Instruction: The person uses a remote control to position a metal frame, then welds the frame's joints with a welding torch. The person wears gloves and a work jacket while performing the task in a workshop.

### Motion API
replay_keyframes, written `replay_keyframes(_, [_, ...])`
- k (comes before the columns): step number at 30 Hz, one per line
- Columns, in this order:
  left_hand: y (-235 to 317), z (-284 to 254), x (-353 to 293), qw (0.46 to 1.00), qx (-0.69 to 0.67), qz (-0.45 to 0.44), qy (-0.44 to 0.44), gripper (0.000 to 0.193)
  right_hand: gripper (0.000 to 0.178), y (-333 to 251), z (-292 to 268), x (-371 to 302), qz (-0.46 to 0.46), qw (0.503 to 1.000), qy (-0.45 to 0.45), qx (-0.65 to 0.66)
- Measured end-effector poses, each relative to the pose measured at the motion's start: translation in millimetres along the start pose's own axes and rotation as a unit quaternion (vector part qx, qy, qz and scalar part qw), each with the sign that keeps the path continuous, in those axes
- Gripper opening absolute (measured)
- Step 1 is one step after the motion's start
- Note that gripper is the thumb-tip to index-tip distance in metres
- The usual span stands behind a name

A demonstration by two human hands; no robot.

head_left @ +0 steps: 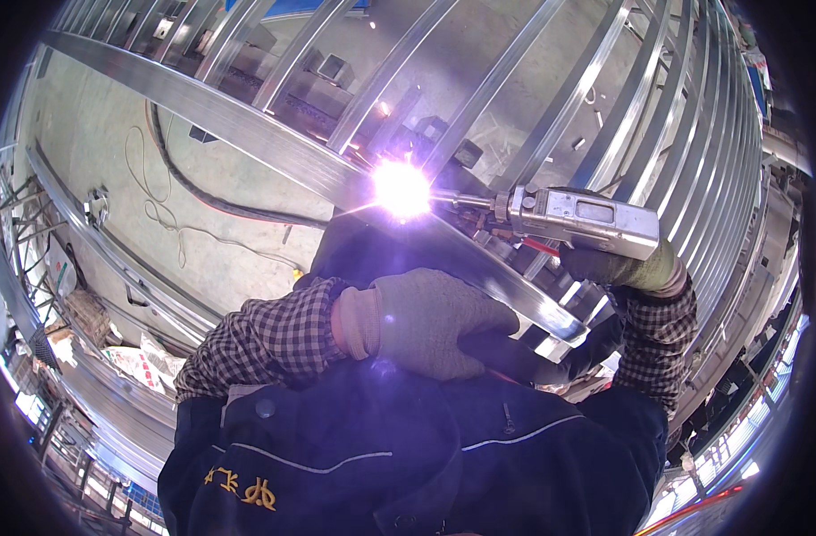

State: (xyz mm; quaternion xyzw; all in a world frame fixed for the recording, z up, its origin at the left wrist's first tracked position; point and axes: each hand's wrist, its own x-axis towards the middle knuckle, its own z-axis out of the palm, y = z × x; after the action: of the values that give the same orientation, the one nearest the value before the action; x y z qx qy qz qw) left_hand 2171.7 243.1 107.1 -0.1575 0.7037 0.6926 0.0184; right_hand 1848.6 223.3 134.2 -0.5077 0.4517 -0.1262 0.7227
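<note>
My right hand point(636, 268), in a grey glove, is wrapped round the grip of a metal handheld welding gun point(586, 219). Its thin nozzle points left, and a blinding white-violet glare point(401, 189) covers its tip and the joint there. The glare sits on a long shiny metal rail point(220, 112), where an upright bar meets it. My left hand point(435, 322), also gloved, lies across my front, below the rail. Its fingers are curled round a thick dark hose point(524, 362), which runs right toward the gun; the fingertips are partly hidden.
Several parallel metal bars point(569, 89) slope away from the rail toward the back right. On the concrete floor point(86, 143) lie a black cable point(171, 165) and a thin looped wire point(158, 210). Short square tube pieces point(334, 70) sit beyond the rail. Another metal rail point(122, 250) runs along the left.
</note>
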Motion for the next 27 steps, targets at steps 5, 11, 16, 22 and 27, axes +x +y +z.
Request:
replay_keyframes(5, [0.2,2.0,3.4,1.000,-0.006,0.006,-0.001,0.062,0.058,5.6,0.9,-0.8,-0.066,0.996,0.019,-0.055])
replay_keyframes(11, [0.6,2.2,5.1,1.000,-0.001,0.005,-0.007,0.062,0.059,16.1,-5.1,-4.1,-0.097,0.987,0.016,-0.126])
replay_keyframes(16, [0.2,4.2,7.6,1.000,0.003,0.014,-0.004,0.061,0.058,22.5,-6.7,-7.9,-0.082,0.991,0.000,-0.109])
replay_keyframes(22, [-1.4,6.7,9.2,0.999,-0.007,0.030,0.014,0.056,0.053,28.2,-7.2,-16.3,-0.004,0.999,0.030,-0.043])
replay_keyframes(27, [-2.8,9.3,12.5,0.999,0.010,0.038,0.017,0.054,0.060,32.6,-5.6,-12.5,-0.094,0.991,0.011,-0.097])
